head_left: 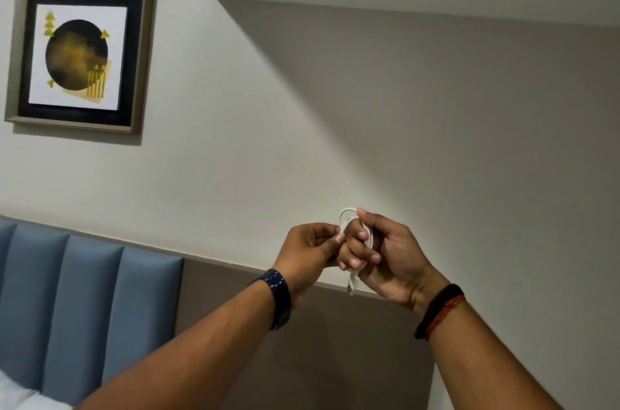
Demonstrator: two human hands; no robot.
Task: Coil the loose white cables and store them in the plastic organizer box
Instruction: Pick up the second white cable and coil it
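Note:
Both my hands are raised in front of the wall, close together. My right hand (389, 258) holds a small coil of white cable (345, 216), its loops wrapped around the fingers. A short end with a plug (353, 285) hangs below that hand. My left hand (310, 250) pinches the cable at the coil's left side with thumb and forefinger. A dark watch is on my left wrist and a black and red band on my right wrist. The plastic organizer box is not in view.
A framed picture (80, 55) hangs on the wall at upper left. A blue padded headboard (87, 302) stands at lower left, with a bit of white bedding (16, 393) in the corner. A brown wall panel (318, 342) lies behind my forearms.

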